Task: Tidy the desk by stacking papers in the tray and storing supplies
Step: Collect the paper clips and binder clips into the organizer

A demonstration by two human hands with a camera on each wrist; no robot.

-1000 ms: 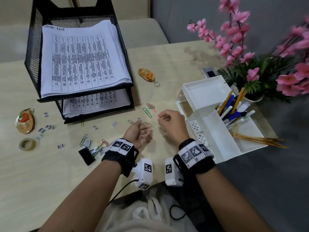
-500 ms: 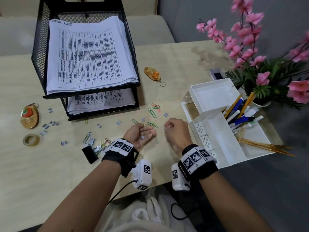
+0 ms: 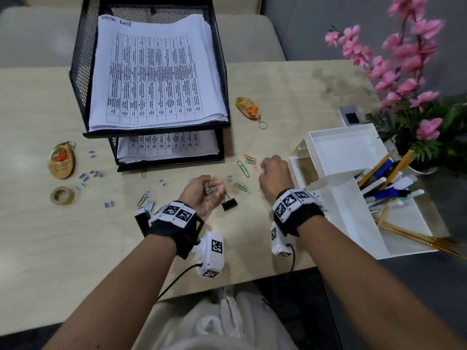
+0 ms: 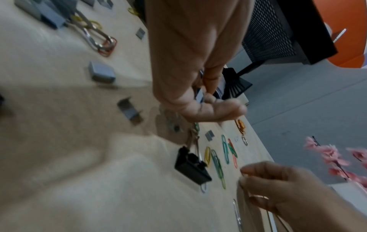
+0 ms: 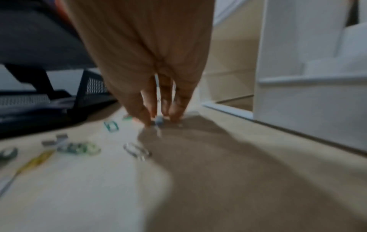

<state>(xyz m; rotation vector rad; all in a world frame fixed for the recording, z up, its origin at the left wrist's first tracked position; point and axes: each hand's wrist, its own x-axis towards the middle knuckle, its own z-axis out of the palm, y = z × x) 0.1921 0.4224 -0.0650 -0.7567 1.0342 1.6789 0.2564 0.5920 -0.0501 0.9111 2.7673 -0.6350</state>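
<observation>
My left hand (image 3: 206,192) lies palm up on the desk, fingers curled round a few small grey staple pieces (image 4: 200,95). A black binder clip (image 3: 229,204) lies just to its right. My right hand (image 3: 274,173) points down at the desk beside the white organiser (image 3: 338,205). Its fingertips (image 5: 147,120) close on a small pale piece (image 5: 158,121) too blurred to name. Coloured paper clips (image 3: 243,169) lie between the hands. The black mesh tray (image 3: 75,79) holds stacked papers (image 3: 156,72) on both levels.
Grey staple pieces (image 3: 87,176), a tape roll (image 3: 62,195) and a wooden keychain (image 3: 61,160) lie at the left. Another keychain (image 3: 247,108) sits by the tray. Pens and pencils (image 3: 386,183) fill the organiser; pink flowers (image 3: 404,72) stand behind it.
My right hand left the cupped left palm and went right and down to the desk by the organiser. The left hand stayed cupped. The black binder clip beside it has come into view.
</observation>
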